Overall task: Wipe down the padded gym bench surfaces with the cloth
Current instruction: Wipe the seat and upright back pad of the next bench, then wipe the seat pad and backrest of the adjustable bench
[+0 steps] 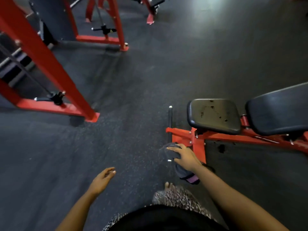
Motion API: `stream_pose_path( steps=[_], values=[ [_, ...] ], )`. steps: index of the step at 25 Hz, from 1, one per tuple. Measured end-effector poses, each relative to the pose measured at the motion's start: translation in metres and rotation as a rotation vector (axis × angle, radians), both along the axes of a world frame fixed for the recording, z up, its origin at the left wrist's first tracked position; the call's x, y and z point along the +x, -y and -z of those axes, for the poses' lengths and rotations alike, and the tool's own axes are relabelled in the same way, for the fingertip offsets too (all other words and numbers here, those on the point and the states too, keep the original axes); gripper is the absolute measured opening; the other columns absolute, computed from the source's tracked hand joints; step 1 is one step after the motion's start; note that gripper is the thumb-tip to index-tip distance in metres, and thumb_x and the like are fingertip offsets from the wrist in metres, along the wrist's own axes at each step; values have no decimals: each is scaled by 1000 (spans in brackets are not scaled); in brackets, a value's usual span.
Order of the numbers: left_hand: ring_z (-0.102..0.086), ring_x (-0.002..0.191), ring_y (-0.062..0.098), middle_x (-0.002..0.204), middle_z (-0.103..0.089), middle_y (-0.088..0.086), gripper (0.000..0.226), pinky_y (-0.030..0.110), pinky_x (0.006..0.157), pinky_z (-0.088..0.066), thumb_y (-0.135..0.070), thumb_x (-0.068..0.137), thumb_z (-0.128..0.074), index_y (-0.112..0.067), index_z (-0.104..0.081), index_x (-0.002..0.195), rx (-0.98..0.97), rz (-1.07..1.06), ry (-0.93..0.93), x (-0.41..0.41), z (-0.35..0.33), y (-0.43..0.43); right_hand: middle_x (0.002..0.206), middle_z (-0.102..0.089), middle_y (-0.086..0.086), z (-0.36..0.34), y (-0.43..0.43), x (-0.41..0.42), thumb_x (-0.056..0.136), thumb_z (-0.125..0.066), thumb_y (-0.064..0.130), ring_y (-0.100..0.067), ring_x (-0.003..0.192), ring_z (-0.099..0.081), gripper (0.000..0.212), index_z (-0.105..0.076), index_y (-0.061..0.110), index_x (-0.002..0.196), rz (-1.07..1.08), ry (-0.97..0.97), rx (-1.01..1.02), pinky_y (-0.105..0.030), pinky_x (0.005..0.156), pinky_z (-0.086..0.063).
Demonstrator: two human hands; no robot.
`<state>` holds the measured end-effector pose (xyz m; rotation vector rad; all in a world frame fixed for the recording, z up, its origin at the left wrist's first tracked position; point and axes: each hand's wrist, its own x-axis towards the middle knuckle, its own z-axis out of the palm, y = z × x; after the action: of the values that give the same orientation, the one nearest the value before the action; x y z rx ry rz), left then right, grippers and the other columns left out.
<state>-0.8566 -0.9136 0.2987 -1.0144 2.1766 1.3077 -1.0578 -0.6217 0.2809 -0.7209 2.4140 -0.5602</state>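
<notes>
Grips a dark cloth (166, 153) in the right hand (184, 156), fingers curled over it, low down just beside the red frame (198, 144) of the bench. Cannot tell if touching the frame. Holds the left hand (103, 179) open over the floor (133, 97), fingers loose, touching nothing, well apart from the right hand.

Looks like the start: bringing the cloth to the pads, no wiping yet. Up and to the right of the right hand, near it: the seat pad (215, 115), with worn spots on top. Further right again: the long back pad (280, 112).

Next, most likely: lift the cloth onto the seat pad, press it flat, rub from side to side, then go on to the back pad.
</notes>
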Motion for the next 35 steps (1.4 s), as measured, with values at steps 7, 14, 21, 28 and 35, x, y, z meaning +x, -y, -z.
stream_pose_path(
  steps=[7, 14, 21, 28, 35],
  values=[
    [-48, 123, 26, 132, -54, 11, 30, 29, 98, -35, -18, 95, -49, -9, -58, 121, 36, -34, -32, -106, 38, 67, 139, -39, -5, 39, -10, -62, 83, -57, 13, -21, 127, -44, 60, -40, 28, 139, 171, 127, 141, -23, 103, -29],
    [-49, 120, 19, 122, -53, -1, 36, 27, 98, -36, -29, 94, -50, -19, -49, 129, 73, 175, -48, -351, -5, 143, 133, -48, -7, 28, 65, -220, 78, -62, 3, -22, 126, -46, 61, -47, 19, 135, 362, 154, 30, -13, 98, -26],
    [-49, 109, 13, 118, -56, 1, 24, 30, 95, -37, -23, 95, -48, -20, -57, 117, 67, 30, -81, -477, 8, 216, 133, -46, -4, -15, 199, -414, 78, -60, 9, -20, 125, -44, 59, -48, 26, 133, 326, -4, -184, -23, 101, -31],
    [-53, 108, 16, 122, -58, 5, 27, 24, 91, -38, -21, 95, -49, -14, -56, 120, 48, 416, 14, -721, 35, 300, 131, -47, -4, 7, 230, -513, 75, -62, 3, -20, 125, -46, 64, -47, 35, 128, 654, 78, -140, -23, 103, -32],
    [-46, 126, 23, 136, -49, 5, 40, 26, 96, -35, -33, 95, -47, -16, -49, 131, 33, 1146, 83, -973, 23, 179, 130, -51, -5, 1, 207, -504, 66, -56, 20, -21, 124, -47, 64, -52, 23, 130, 1287, 205, -27, -16, 103, -25]
  ],
)
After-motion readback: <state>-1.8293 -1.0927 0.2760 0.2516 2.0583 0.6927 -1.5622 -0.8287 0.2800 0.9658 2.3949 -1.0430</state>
